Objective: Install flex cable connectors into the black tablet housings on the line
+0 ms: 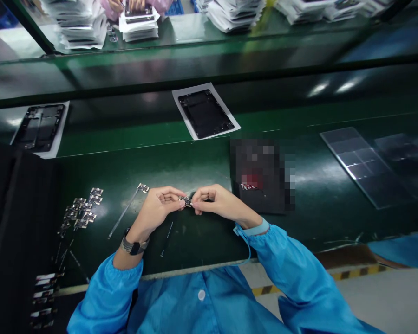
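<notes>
Between the fingertips of both hands is a small circuit board (186, 201), held just above the green bench. My left hand (162, 202) pinches its left end and my right hand (212, 200) its right end. Left of my left hand lies another small board with a long thin ribbon cable (125, 211) running from it. A short dark strip (166, 239) rests on the bench below my hands. Farther left sits a loose pile of small circuit boards (80, 208).
Behind my hands a black device housing (206, 113) lies on a white sheet, with another housing (42, 125) at left. A black panel (261, 199), partly blurred, is at right, then clear plastic sheets (360, 167). A co-worker's hands (135, 5) show across the bench among paper-wrapped stacks (80, 23).
</notes>
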The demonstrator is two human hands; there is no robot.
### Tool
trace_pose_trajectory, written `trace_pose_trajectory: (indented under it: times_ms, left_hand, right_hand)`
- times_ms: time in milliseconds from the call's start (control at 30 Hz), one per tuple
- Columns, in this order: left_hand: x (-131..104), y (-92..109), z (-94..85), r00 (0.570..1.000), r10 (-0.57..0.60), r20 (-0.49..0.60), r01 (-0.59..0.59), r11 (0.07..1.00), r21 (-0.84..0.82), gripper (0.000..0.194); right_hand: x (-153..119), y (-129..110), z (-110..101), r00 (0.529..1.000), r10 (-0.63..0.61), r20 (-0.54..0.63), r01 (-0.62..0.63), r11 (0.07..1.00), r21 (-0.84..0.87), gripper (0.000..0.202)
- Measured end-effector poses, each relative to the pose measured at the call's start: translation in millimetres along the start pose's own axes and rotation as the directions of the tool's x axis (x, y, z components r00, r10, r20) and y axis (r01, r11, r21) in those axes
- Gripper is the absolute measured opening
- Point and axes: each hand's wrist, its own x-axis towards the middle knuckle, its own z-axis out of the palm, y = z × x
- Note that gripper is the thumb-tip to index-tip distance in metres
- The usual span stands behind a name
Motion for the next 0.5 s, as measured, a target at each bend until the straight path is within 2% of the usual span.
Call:
trace_pose_trajectory:
  times_ms: [333,500]
  left_hand:
    - [1.0,-1.1,1.1,1.000,0.015,-0.027,-0.012,0.996,0.083,0.016]
    - [1.6,-0.9,1.0,0.999,-0.010,-0.034,0.013,0.996,0.086,0.017]
  right_hand:
    - [1.5,3.7,2.2,0.996,0.092,-0.019,-0.092,0.996,0.006,0.023]
    - [0.8,2.1,4.3,0.996,0.074,-0.052,-0.077,0.995,-0.069,0.020]
